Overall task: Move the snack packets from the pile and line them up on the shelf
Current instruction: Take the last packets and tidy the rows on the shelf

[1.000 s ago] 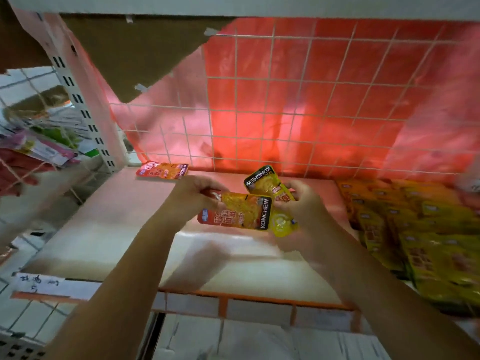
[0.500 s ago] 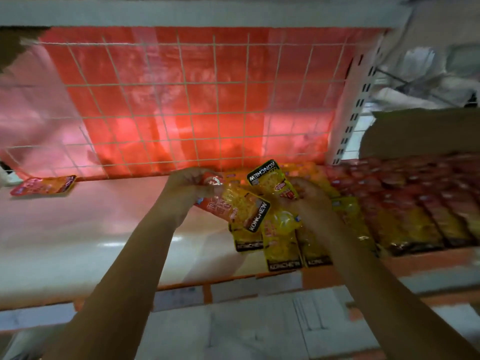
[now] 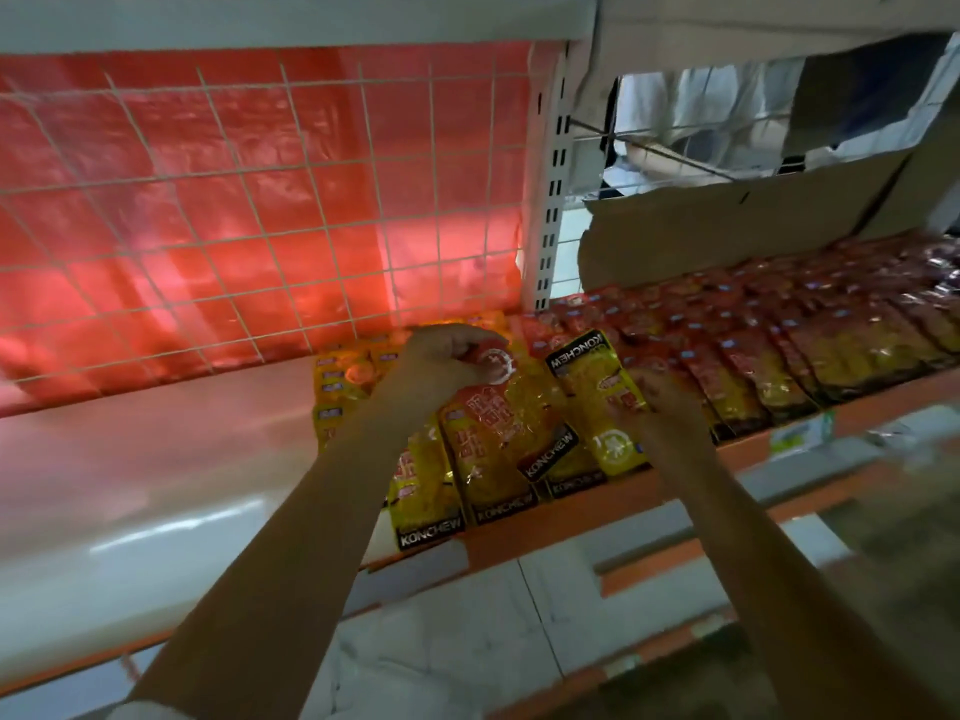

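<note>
My left hand (image 3: 441,363) pinches the top of a yellow-and-red KONCHEW snack packet (image 3: 506,428), held slanted just above the shelf. My right hand (image 3: 662,402) grips a second yellow KONCHEW packet (image 3: 597,402), its black label end pointing away from me. Both packets hover over a row of the same yellow packets (image 3: 431,491) lying flat on the white shelf (image 3: 156,470), labels toward the front edge. My forearms hide part of that row.
A white wire grid (image 3: 260,210) over red sheeting backs the shelf. Right of a white slotted upright (image 3: 550,189), many red-and-yellow packets (image 3: 779,345) lie in rows. Torn cardboard (image 3: 727,226) stands behind them. An orange rail (image 3: 519,543) edges the shelf front.
The view has swung further right and the lone packet at far left has left the frame. Both hands, each still holding its packet, have come down close over the yellow row.
</note>
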Tool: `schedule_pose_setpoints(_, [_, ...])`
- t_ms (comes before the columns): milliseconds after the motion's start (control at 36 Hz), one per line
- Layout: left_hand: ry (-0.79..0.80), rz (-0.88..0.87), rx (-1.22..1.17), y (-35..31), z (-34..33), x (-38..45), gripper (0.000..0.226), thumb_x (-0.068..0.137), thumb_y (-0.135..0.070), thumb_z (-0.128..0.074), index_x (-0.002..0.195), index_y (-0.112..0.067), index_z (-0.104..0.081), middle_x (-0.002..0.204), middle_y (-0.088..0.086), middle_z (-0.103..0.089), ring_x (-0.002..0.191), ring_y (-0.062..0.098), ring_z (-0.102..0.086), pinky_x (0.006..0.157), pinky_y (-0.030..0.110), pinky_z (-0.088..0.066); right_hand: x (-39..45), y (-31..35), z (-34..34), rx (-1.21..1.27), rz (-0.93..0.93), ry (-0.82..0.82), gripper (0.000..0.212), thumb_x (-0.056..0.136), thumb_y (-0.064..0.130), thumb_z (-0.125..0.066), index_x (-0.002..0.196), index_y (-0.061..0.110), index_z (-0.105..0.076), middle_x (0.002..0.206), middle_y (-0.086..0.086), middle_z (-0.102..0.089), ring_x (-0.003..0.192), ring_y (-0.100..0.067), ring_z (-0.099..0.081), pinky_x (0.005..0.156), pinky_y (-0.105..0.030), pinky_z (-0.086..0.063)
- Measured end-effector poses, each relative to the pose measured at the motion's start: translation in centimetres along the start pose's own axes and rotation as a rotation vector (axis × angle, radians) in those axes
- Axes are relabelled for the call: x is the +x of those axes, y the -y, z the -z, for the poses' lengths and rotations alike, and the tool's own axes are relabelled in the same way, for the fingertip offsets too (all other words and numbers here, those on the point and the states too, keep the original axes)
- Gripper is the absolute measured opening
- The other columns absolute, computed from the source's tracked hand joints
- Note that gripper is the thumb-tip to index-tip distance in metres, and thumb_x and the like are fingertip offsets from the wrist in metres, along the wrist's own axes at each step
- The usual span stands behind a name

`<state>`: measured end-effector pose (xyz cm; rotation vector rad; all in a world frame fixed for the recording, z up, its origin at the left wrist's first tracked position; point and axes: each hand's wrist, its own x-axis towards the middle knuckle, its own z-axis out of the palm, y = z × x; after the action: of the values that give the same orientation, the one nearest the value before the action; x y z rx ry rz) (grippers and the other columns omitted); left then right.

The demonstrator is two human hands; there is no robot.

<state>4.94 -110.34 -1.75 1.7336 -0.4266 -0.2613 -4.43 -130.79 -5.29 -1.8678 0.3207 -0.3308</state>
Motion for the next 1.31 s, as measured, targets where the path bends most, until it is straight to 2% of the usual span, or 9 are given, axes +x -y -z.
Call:
schedule_pose_setpoints(167, [-0.058, 0.046, -0.015, -0.7, -5.1, 2.8, 0.039, 0.07, 0.015, -0.069, 0.107, 0.004, -0.064, 0.078, 0.007, -0.066, 0.056, -0.002, -0.06, 0.06, 0.011, -0.048, 1.7, -1.5, 4.6, -0.032, 0.009, -0.057, 0.018, 0.081, 0.0, -0.065, 0.088, 0.016, -0.063, 0.078, 0.006, -0.063, 0.071, -0.009, -0.058, 0.061, -0.024, -0.043])
schedule_pose_setpoints(278, [-0.172, 0.023, 0.01, -0.5, -8.6, 4.5, 0.039, 0.069, 0.014, -0.071, 0.106, 0.006, -0.064, 0.098, 0.011, -0.065, 0.066, -0.003, -0.059, 0.064, 0.008, -0.046, 3.8, -2.9, 7.5, -0.053, -0.007, -0.022, 0.017, 0.082, 0.004, -0.066, 0.093, 0.017, -0.063, 0.087, -0.004, -0.066, 0.082, -0.023, -0.063, 0.074, -0.037, -0.049])
schedule_pose_setpoints(361, [-0.225, -0.003, 0.072, -0.3, -11.0, 5.3, 0.037, 0.07, 0.014, -0.07, 0.106, 0.006, -0.064, 0.095, 0.004, -0.062, 0.061, -0.013, -0.056, 0.062, 0.003, -0.042, 5.1, -3.5, 9.2, -0.063, 0.015, 0.008, 0.018, 0.082, 0.006, -0.066, 0.093, 0.021, -0.062, 0.083, 0.002, -0.065, 0.077, -0.015, -0.061, 0.067, -0.029, -0.046])
schedule_pose_setpoints(417, [-0.232, -0.003, 0.131, -0.1, -12.1, 5.5, 0.039, 0.07, 0.014, -0.07, 0.108, 0.003, -0.064, 0.097, 0.005, -0.061, 0.073, -0.005, -0.06, 0.071, 0.01, -0.046, 5.6, -4.0, 10.0, -0.078, 0.024, 0.039, 0.019, 0.082, 0.006, -0.066, 0.094, 0.02, -0.062, 0.084, 0.001, -0.065, 0.078, -0.016, -0.061, 0.067, -0.028, -0.046])
schedule_pose_setpoints(528, [-0.181, 0.053, 0.388, 0.8, -13.2, 5.5, 0.036, 0.074, -0.002, -0.075, 0.11, -0.004, -0.067, 0.112, 0.013, -0.065, 0.108, 0.025, -0.059, 0.092, 0.028, -0.044, 6.3, -5.2, 10.8, -0.092, 0.029, 0.103, 0.022, 0.079, 0.005, -0.07, 0.097, 0.017, -0.065, 0.091, -0.003, -0.069, 0.086, -0.02, -0.065, 0.076, -0.036, -0.051])
schedule_pose_setpoints(639, [-0.162, 0.031, 0.674, 1.1, -13.9, 5.2, 0.04, 0.082, -0.019, -0.071, 0.12, -0.01, -0.063, 0.125, 0.007, -0.06, 0.116, 0.022, -0.053, 0.089, 0.022, -0.036, 7.0, -5.9, 10.8, -0.088, 0.031, 0.137, 0.025, 0.078, 0.005, -0.07, 0.1, 0.015, -0.065, 0.095, -0.004, -0.069, 0.09, -0.022, -0.065, 0.079, -0.037, -0.051])
schedule_pose_setpoints(861, [-0.221, -0.021, 1.139, 1.5, -15.3, 5.5, 0.038, 0.087, -0.033, -0.061, 0.123, -0.021, -0.06, 0.125, 0.005, -0.06, 0.119, 0.027, -0.043, 0.099, 0.036, -0.034, 7.2, -5.4, 10.7, -0.066, 0.057, 0.208, 0.018, 0.082, 0.007, -0.065, 0.093, 0.022, -0.062, 0.1, -0.007, -0.066, 0.092, -0.023, -0.062, 0.073, -0.029, -0.044])
schedule_pose_setpoints(1194, [-0.321, -0.003, 0.966, 1.0, -16.3, 5.7, 0.036, 0.089, 0.0, -0.048, 0.119, -0.01, -0.064, 0.123, 0.01, -0.061, 0.113, 0.026, -0.054, 0.092, 0.03, -0.04, 6.8, -5.3, 10.4, 0.006, 0.03, 0.242, 0.016, 0.084, 0.005, -0.063, 0.095, 0.016, -0.064, 0.093, -0.004, -0.068, 0.09, -0.022, -0.065, 0.081, -0.04, -0.051])
schedule_pose_setpoints(1306, [-0.399, 0.003, 0.764, 0.8, -14.8, 4.8, 0.041, 0.086, 0.008, -0.046, 0.118, -0.011, -0.065, 0.114, 0.01, -0.065, 0.105, 0.023, -0.057, 0.077, 0.022, -0.039, 6.9, -5.2, 10.1, -0.017, 0.046, 0.249, 0.016, 0.083, 0.006, -0.064, 0.095, 0.017, -0.067, 0.093, -0.003, -0.07, 0.089, -0.021, -0.066, 0.083, -0.043, -0.053])
